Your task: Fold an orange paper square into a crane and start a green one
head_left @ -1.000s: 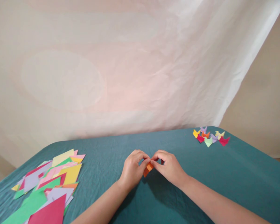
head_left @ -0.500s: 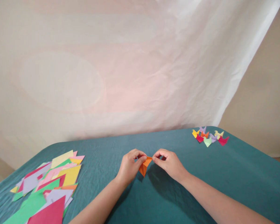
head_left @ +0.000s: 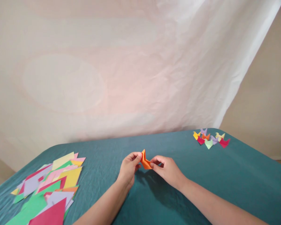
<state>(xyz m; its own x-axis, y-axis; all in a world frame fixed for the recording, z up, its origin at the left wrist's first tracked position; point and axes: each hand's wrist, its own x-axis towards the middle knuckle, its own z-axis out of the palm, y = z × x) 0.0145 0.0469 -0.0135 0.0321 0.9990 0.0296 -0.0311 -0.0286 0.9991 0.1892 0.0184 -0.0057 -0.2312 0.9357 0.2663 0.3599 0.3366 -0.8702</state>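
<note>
A small folded orange paper piece (head_left: 144, 159) is held just above the teal tablecloth (head_left: 236, 175) at the table's middle. My left hand (head_left: 128, 168) pinches its left side with thumb and fingertips. My right hand (head_left: 167, 168) pinches its lower right corner. One pointed flap of the paper sticks upward between the two hands.
A loose pile of coloured paper squares (head_left: 49, 187) lies at the near left of the table. Several small folded paper figures (head_left: 210, 139) in mixed colours sit in a cluster at the far right corner. A creased white sheet (head_left: 131, 68) hangs behind the table.
The orange paper has been turned and lifted, so a pointed flap now stands up. Both hands have shifted their pinch on it and moved slightly apart.
</note>
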